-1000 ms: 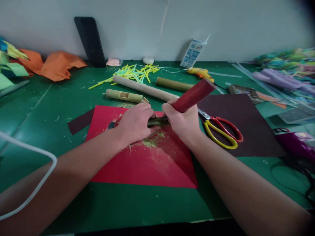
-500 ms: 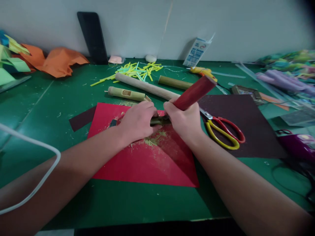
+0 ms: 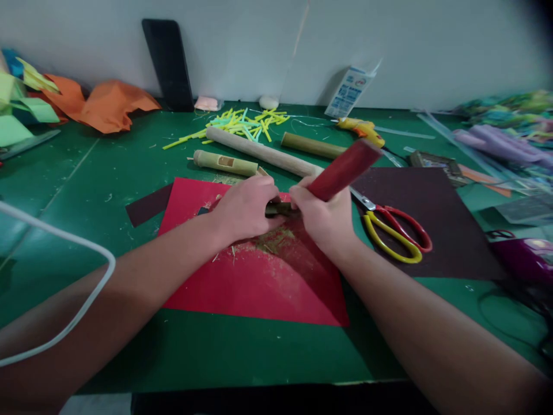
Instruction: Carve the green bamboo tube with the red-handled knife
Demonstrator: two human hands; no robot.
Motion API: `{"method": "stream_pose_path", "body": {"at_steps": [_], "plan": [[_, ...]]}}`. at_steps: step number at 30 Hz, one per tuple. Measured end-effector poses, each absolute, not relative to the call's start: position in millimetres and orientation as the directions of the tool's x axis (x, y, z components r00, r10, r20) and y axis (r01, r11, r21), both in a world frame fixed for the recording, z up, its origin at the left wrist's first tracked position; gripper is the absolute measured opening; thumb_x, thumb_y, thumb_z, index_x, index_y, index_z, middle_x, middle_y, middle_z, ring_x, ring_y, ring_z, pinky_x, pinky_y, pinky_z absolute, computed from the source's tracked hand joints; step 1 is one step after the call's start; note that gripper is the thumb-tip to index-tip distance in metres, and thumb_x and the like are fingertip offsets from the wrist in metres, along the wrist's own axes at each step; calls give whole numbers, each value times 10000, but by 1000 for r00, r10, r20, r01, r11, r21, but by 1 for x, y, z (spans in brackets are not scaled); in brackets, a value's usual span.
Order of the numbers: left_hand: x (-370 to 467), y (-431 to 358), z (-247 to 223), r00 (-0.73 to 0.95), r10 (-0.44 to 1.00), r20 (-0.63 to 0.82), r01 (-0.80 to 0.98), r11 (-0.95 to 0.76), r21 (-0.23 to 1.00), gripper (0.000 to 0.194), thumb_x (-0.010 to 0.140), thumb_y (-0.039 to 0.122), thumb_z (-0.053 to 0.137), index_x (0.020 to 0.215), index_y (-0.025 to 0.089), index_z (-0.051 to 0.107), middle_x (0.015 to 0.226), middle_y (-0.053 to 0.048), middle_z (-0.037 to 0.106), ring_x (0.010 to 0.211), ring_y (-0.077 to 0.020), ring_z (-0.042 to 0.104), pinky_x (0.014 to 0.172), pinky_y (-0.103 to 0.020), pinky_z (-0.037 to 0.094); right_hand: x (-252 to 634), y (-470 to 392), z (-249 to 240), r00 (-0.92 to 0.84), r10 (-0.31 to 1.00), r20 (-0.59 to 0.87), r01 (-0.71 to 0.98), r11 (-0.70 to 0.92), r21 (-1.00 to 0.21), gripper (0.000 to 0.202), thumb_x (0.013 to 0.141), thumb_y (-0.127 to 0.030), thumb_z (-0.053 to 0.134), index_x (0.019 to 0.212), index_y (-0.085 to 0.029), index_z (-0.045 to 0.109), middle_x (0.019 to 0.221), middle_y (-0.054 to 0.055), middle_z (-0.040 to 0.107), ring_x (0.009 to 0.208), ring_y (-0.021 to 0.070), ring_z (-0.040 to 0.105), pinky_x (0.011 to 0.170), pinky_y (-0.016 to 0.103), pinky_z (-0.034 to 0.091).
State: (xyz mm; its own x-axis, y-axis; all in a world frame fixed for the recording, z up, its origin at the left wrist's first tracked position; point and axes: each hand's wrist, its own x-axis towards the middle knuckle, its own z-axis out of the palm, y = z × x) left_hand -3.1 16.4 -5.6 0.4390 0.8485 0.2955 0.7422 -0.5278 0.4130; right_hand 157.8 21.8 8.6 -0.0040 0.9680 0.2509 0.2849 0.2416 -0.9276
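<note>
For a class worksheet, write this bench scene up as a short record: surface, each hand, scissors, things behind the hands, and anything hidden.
Surface: green table, red sheet on it, strewn with shavings
Left hand: holding an olive-brown piece above the red sheet
Right hand: gripping a thick red handle, tilted up to the right
Scissors: right of the right hand, handles on a dark sheet
Behind the hands: notched tube, pale rod, yellow and green strips
Hidden: the handle's lower end
</note>
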Motion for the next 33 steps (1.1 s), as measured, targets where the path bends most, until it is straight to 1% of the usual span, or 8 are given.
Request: {"method": "stream_pose_path", "body": {"at_steps": [3,12,16,19,23,27,30,33], "plan": [[-1,16,-4,422,865,271,772,-500,393,211,801,341,722,791,165,606,871,-59,604,835,-219,585,657,-332,407,156,25,8,54,964,259,232,240,-943,203,664,-101,549,505,-208,479,495,-55,410,496,85,369,482,267,324],[-1,14,-3,428,867,254,788,-496,365,207,818,343,714,856,158,627,933,-69,627,872,-227,598,690,-342,432,154,28,10,38,956,292,306,267,-914,227,680,-95,559,502,-203,470,494,-55,422,506,83,386,498,262,344],[-2,15,-4,451,860,238,769,-510,386,205,796,320,744,888,165,647,960,-69,625,912,-236,599,718,-341,446,153,29,8,48,952,303,316,273,-909,217,674,-98,576,523,-204,462,515,-54,421,531,86,393,504,257,345],[-3,17,-4,464,853,240,750,-522,407,187,801,317,732,860,158,651,933,-69,607,910,-237,596,737,-352,451,154,28,8,28,958,285,302,264,-916,214,666,-97,572,518,-205,461,508,-50,425,529,90,388,494,261,335],[-5,18,-5,469,844,260,740,-536,407,193,808,336,704,805,162,622,862,-52,579,837,-222,582,702,-353,440,156,25,8,-36,965,261,307,259,-916,229,659,-102,575,489,-208,465,487,-48,427,519,95,394,499,267,345],[-5,18,-5,458,847,269,758,-531,379,166,799,305,694,801,164,608,890,-63,598,843,-220,582,697,-343,440,154,26,8,47,959,280,247,261,-933,224,684,-105,553,508,-214,467,496,-49,420,507,94,374,491,273,334],[-4,17,-5,444,855,269,768,-518,377,163,794,304,695,803,168,606,897,-65,610,854,-222,588,708,-340,449,152,28,8,47,957,287,267,265,-927,228,690,-103,567,524,-215,458,525,-46,438,530,97,391,511,277,348],[-4,18,-5,442,857,263,760,-514,398,166,792,307,700,822,165,620,905,-67,616,860,-222,592,713,-338,456,152,29,7,39,953,302,291,278,-915,241,691,-102,577,522,-214,447,525,-48,421,540,98,386,520,278,344]]}}
